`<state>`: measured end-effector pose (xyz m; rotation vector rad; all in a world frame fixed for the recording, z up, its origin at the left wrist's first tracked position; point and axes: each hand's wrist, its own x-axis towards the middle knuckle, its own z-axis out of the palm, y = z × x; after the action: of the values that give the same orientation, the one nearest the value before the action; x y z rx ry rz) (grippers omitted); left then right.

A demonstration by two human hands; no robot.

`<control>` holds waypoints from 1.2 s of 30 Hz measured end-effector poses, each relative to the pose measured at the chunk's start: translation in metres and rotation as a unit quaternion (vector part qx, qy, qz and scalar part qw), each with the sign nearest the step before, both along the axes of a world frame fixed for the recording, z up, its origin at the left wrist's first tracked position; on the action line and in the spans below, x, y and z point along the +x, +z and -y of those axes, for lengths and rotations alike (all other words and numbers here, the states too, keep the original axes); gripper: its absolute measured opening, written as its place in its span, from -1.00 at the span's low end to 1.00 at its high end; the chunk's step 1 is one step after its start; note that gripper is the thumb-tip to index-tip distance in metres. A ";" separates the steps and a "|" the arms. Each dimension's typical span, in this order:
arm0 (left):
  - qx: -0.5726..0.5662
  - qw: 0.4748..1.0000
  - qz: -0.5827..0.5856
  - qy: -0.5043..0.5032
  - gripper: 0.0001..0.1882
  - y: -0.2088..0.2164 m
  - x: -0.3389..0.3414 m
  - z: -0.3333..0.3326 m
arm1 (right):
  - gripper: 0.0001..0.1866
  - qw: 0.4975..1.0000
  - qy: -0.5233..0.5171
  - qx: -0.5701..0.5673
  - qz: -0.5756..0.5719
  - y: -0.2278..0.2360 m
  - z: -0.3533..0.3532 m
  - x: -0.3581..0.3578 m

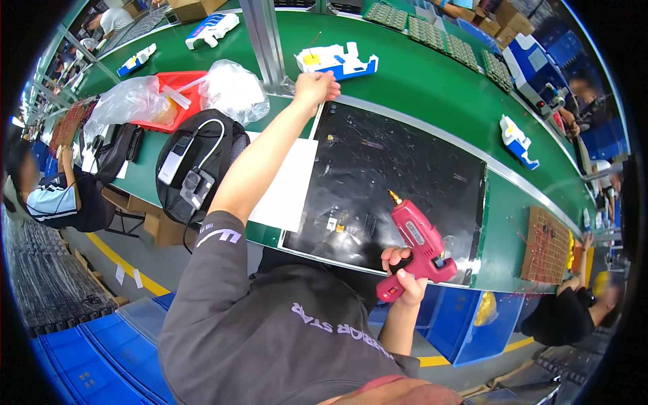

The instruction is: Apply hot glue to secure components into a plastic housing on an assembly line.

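Observation:
My right hand [403,273] grips a pink glue gun [418,243] by its handle, its brass nozzle pointing up over the black work mat [398,162]. My left arm stretches far forward across the mat. My left hand [314,86] sits at the mat's far edge, just short of a white and blue plastic part [337,61] on the green conveyor belt [418,81]. The fingers look curled; whether they hold anything is unclear. A few small parts [334,224] lie on the mat near its front edge.
A white sheet [287,185] lies left of the mat, beside a black bag [196,162] with a cable. A red tray [172,94] with plastic bags stands behind it. More white and blue parts [518,140] ride the belt. Other people work at both sides. Blue bins [466,324] stand below.

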<state>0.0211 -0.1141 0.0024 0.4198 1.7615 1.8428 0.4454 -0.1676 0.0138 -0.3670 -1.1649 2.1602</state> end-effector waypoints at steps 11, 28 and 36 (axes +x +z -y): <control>0.196 0.754 -0.620 0.094 -0.82 0.186 0.049 0.115 | -0.58 1.000 0.006 -0.020 -0.011 -0.011 -0.008 -0.005; 0.230 0.965 0.064 -0.113 -0.83 0.087 0.178 0.290 | -0.58 1.000 0.012 -0.023 0.007 -0.018 -0.010 -0.015; -0.148 0.931 0.081 -0.322 -0.81 0.075 0.166 0.360 | -0.59 0.999 0.013 -0.032 0.038 -0.025 -0.016 -0.016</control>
<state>0.1876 -0.4743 0.0779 0.6157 1.5109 1.1004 0.4290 -0.1520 -0.0111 -0.4673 -1.1493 2.2273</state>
